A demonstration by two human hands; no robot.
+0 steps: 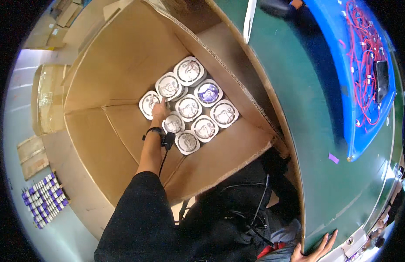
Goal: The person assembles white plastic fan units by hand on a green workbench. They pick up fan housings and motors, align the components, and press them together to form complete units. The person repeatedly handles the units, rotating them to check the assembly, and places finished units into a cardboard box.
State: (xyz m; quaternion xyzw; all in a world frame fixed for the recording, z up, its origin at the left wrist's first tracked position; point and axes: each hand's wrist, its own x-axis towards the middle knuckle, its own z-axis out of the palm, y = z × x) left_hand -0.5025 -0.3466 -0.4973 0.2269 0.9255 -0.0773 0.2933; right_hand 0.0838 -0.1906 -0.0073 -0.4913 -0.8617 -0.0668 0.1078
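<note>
My left hand (159,112) reaches down into a large open cardboard box (119,65). Its fingers grip the right edge of the leftmost white, round-cornered part (149,105), which has a circular face and thin wires; the fingertips are partly hidden. Several similar white parts sit close together in slanting rows beside it, among them a middle one (188,108) and one with a purple face (208,93). At the lower right, my right hand (315,252) lies on the green table's edge with its fingers spread, holding nothing.
A green table (316,174) runs along the box's right side. On it stands a blue bin (329,26) with red wires (364,65) and a dark flat object. To the left are a taped carton (51,98), a flattened cardboard piece (32,156) and rows of purple-and-white cylinders (45,200).
</note>
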